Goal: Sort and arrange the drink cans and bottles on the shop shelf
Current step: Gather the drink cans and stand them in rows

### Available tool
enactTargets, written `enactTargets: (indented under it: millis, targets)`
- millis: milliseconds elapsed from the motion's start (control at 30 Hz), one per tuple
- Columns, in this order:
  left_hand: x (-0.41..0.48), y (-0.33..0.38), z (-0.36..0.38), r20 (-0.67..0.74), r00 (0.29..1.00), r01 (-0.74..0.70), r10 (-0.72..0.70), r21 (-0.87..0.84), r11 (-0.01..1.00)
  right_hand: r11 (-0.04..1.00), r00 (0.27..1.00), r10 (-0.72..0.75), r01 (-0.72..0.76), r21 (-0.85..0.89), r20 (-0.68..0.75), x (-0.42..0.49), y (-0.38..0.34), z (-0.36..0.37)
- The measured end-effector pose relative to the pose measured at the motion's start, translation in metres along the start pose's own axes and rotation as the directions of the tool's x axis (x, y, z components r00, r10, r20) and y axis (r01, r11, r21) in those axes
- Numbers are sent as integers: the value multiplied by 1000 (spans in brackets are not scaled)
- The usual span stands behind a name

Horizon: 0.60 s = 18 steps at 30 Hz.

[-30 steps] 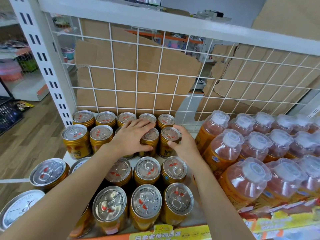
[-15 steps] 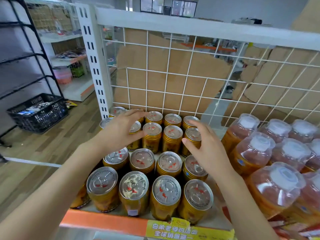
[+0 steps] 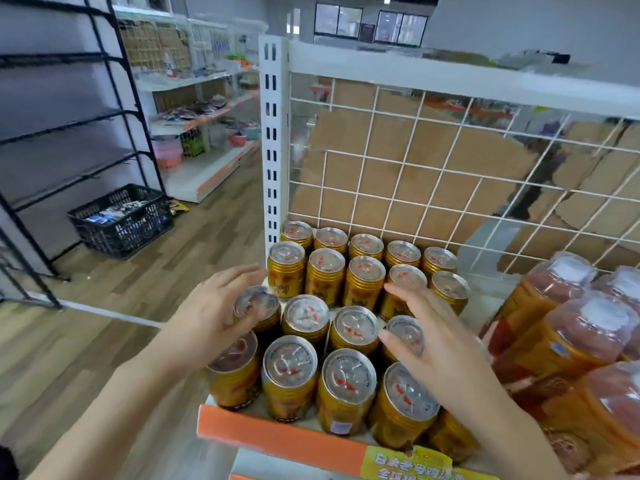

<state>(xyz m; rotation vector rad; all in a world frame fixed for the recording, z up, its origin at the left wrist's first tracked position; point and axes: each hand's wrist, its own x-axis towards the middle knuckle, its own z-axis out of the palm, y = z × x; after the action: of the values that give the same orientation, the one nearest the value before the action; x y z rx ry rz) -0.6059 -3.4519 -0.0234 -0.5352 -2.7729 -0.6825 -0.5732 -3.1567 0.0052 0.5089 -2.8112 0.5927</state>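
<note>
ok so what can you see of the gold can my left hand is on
The gold can is a metal drink can with a silver pull-tab lid, blurred by motion. It stands upright at the left end of the second row from the front, by the left edge of the shelf, close beside the next can in its row. The left hand cups it from the left, thumb along the near rim, fingers reaching past the far side. Most of its body is hidden.

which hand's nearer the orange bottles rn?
Right. The right hand lies over the rightmost cans, beside the orange bottles; the left hand is at the can block's far-left edge.
</note>
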Motion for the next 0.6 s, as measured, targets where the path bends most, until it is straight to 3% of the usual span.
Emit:
enactTargets:
  millis: [133, 267, 467, 600]
  targets:
    - [-1, -12, 4, 76, 994, -73, 76, -42, 996, 1000, 998, -3, 3, 12, 55, 10, -28, 17]
    - [4, -17, 5, 164, 985, -38, 59, -132, 991, 1000, 989, 10, -12, 8, 150, 30, -53, 35]
    - [21, -21, 4, 168, 985, 0, 26, -150, 989, 998, 963, 53, -60, 20, 264, 58, -70, 53]
    - [30, -17, 1, 154, 988, -8, 23, -92, 996, 995, 962, 70, -86, 49, 264, 67, -71, 53]
